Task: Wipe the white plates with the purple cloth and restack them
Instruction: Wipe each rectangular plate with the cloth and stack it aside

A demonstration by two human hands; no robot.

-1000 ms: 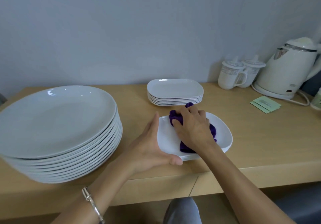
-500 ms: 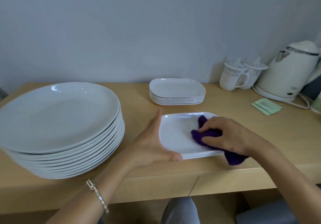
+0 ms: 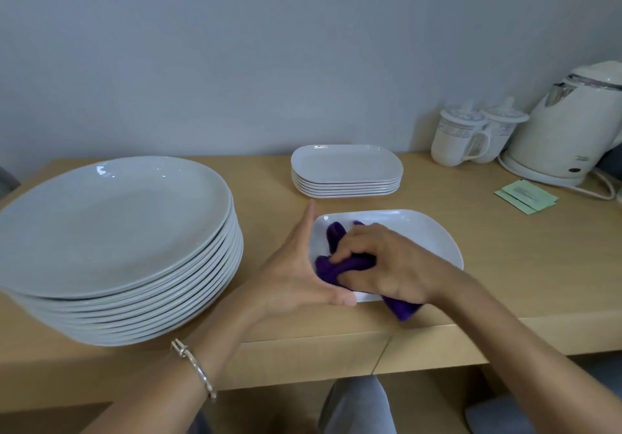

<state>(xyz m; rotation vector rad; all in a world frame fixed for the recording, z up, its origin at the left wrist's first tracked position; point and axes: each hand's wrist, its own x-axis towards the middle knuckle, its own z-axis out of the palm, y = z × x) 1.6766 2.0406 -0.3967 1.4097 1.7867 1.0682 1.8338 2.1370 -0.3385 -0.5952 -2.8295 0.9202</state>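
Purple cloth point(image 3: 331, 270), bunched in a person's right hand point(image 3: 390, 262) with fingers curled round it, presses on a white rectangular plate point(image 3: 430, 235) lying near the front edge of a wooden desk point(image 3: 511, 265). The left hand point(image 3: 292, 275), fingers straight and thumb at the front rim, braces the plate's left side. A stack of matching plates point(image 3: 346, 169) sits just behind; a taller stack of round plates point(image 3: 114, 231) stands to the left. Two lidded mugs point(image 3: 457, 140), a kettle point(image 3: 565, 137) and green sachets point(image 3: 525, 196) occupy the far right.
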